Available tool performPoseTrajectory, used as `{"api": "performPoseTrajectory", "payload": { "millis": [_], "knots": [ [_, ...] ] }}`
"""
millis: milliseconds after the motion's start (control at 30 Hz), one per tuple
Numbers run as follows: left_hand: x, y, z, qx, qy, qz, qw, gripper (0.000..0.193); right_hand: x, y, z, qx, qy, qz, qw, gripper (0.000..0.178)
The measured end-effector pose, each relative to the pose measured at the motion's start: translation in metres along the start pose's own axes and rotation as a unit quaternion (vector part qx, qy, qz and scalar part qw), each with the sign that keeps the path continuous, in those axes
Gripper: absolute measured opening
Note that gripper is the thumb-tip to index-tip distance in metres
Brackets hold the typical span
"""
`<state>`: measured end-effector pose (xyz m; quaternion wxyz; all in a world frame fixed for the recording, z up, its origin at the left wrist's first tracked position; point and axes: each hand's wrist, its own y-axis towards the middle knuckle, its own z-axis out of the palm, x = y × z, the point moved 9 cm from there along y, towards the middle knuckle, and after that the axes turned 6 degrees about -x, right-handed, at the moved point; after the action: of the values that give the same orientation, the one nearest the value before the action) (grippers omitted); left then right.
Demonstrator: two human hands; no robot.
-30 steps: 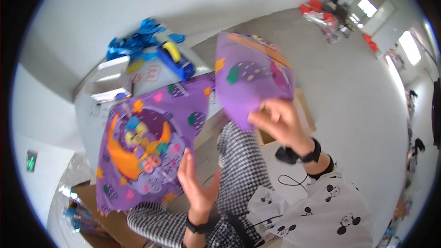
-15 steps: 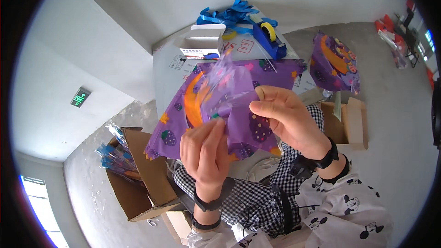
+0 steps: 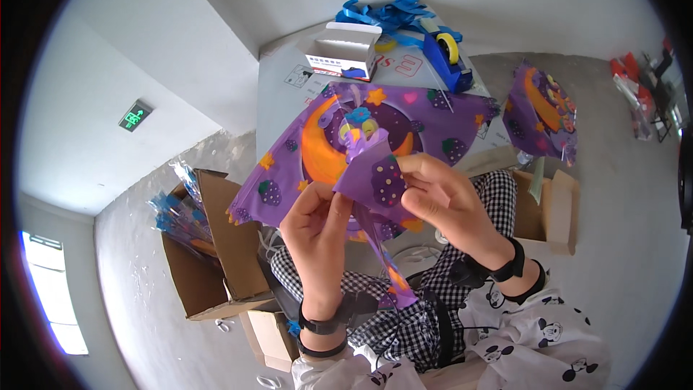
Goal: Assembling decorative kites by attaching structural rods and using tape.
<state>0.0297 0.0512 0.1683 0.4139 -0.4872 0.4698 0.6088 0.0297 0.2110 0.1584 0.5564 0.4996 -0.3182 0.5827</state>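
**Purple film (image 3: 369, 175) pinched between left hand (image 3: 315, 237) and right hand (image 3: 458, 206)**

The left fingertips close on the film's lower corner, the film lying at one o'clock from that hand. The right thumb and forefinger nip its opposite edge, at ten o'clock from that hand. Just beyond, at twelve, a moon-printed purple sheet (image 3: 317, 152) spreads over the table (image 3: 280, 107). Farther off stand an open white box (image 3: 341, 65) at twelve and a blue tape dispenser (image 3: 447, 65) at one.

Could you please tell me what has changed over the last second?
The right hand brought the purple film leftward over the printed sheet; the left hand, earlier open, now pinches its edge. The white box, blue ribbons and tape dispenser stayed on the table.
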Motion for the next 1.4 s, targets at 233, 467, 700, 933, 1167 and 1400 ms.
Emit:
{"api": "performPoseTrajectory", "payload": {
  "millis": [233, 467, 700, 933, 1167, 1400],
  "knots": [
    [0.001, 0.002, 0.009, 0.015, -0.042, -0.014, 0.999, 0.009, 0.004, -0.009, 0.02, 0.006, -0.198, -0.111, 0.974, 0.064],
    [0.006, -0.001, 0.016, 0.017, 0.048, -0.038, 0.998, 0.015, 0.013, -0.012, 0.018, -0.051, -0.3, -0.192, 0.933, 0.055],
    [0.003, -0.012, 0.02, 0.043, -0.02, -0.023, 0.999, 0.028, 0.017, -0.012, 0.0, -0.043, -0.205, -0.157, 0.965, 0.029],
    [0.002, -0.012, 0.017, 0.062, -0.032, 0.013, 0.997, 0.027, 0.018, -0.01, -0.005, -0.04, -0.151, -0.11, 0.982, 0.028],
    [0.003, -0.014, 0.018, 0.04, -0.023, 0.033, 0.998, 0.02, 0.018, -0.012, -0.004, -0.012, -0.164, -0.117, 0.979, 0.021],
    [0.004, -0.018, 0.024, 0.077, -0.035, 0.041, 0.996, 0.017, -0.002, -0.011, -0.011, -0.027, 0.005, 0.029, 0.999, 0.009]
  ]
}}
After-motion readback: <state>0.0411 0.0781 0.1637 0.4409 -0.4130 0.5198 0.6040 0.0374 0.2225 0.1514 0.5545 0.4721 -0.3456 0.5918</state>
